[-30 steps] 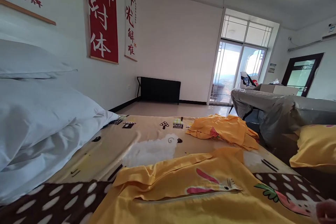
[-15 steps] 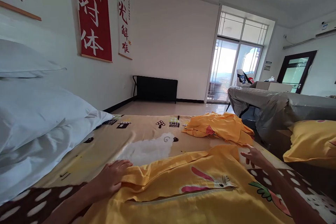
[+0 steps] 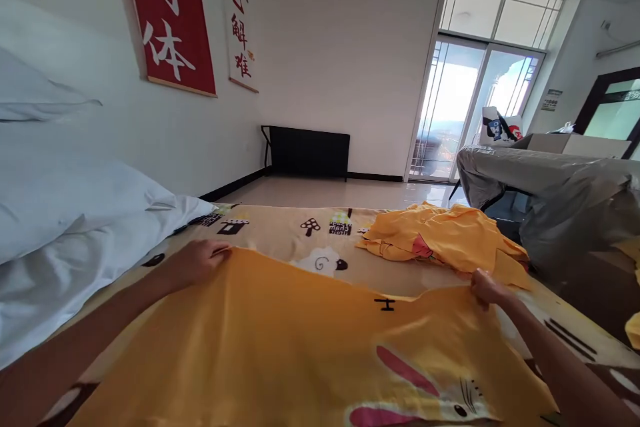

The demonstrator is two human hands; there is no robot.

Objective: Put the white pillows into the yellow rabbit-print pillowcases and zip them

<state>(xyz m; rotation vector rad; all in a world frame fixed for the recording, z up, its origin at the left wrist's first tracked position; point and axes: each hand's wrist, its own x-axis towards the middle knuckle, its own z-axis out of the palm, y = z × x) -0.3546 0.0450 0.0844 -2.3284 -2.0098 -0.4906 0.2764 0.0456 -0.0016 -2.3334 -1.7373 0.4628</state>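
Note:
A yellow pillowcase (image 3: 290, 327) with a printed rabbit is stretched out in front of me over the bed. My left hand (image 3: 203, 260) pinches its far left corner. At the far right corner, my right hand (image 3: 485, 288) is closed on the edge of the fabric. Between the two hands the far edge sags a little. The near part of the pillowcase runs out of view at the bottom. Just beyond my right hand lies a crumpled heap of yellow fabric (image 3: 445, 237).
White pillows (image 3: 75, 207) are piled at the left side of the patterned bed sheet (image 3: 270, 220). A table under grey plastic (image 3: 550, 170) stands at the right, with boxes on it. A black folded frame (image 3: 310, 152) leans by the far wall.
Both hands have gripped the far corners and drawn the pillowcase out flatter and farther away. The zip opening seen before is out of view. The camera has tilted down and turned left.

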